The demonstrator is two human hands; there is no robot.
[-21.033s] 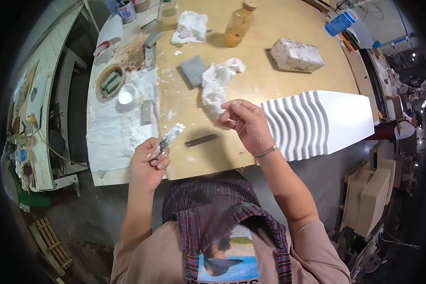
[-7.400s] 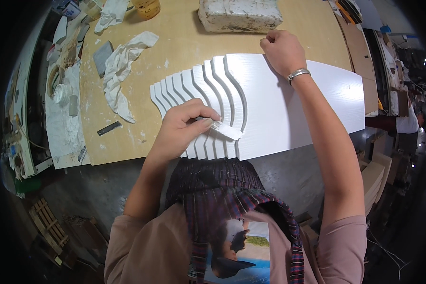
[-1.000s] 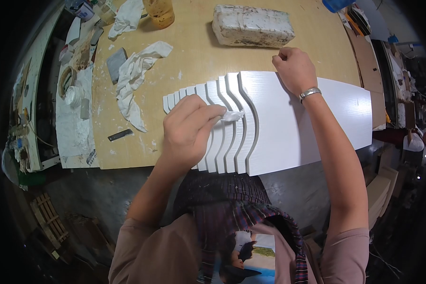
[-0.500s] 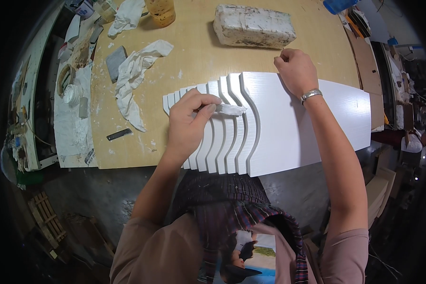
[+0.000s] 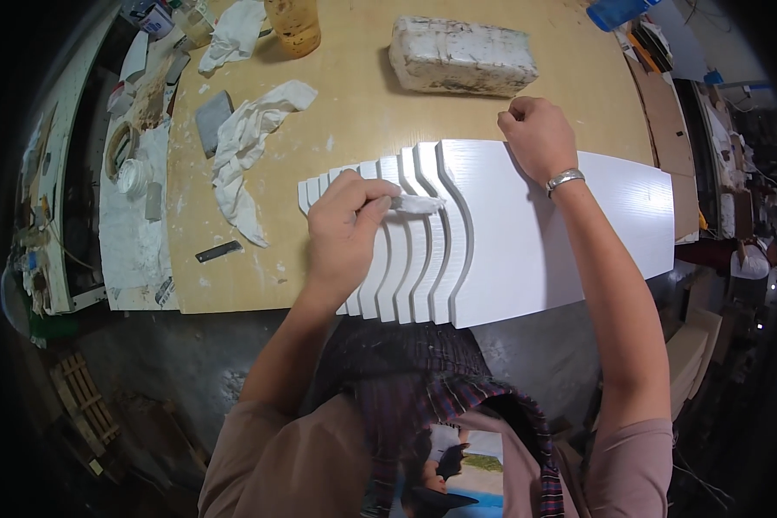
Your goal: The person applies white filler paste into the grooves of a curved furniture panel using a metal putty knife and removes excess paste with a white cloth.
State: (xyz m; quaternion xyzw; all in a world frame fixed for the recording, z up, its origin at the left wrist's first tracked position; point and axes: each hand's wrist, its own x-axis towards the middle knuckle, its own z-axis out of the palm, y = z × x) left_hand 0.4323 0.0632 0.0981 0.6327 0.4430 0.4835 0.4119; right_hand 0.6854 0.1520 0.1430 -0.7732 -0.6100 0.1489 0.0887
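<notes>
My left hand [image 5: 347,226] is closed in a pinch around a small flat strip [image 5: 417,205] smeared with white. The strip's tip lies over the wavy edges of a fanned stack of white boards [image 5: 535,233], close to the edge of the top board. The lower boards step out to the left from under it. My right hand [image 5: 537,134], with a metal band at the wrist, is curled at the far edge of the top board. Its fingertips are tucked under, so I cannot see whether anything is in them.
Beyond the boards lies a stained white block [image 5: 462,56]. To the left are a crumpled white cloth [image 5: 249,151], a grey pad [image 5: 211,121] and a small dark blade-like strip [image 5: 218,251]. An amber cup [image 5: 293,30] stands at the back. The table's near edge runs below the boards.
The whole view has shifted down slightly. Both hands keep nearly the same places on the boards, and the left still pinches the white-smeared strip.
</notes>
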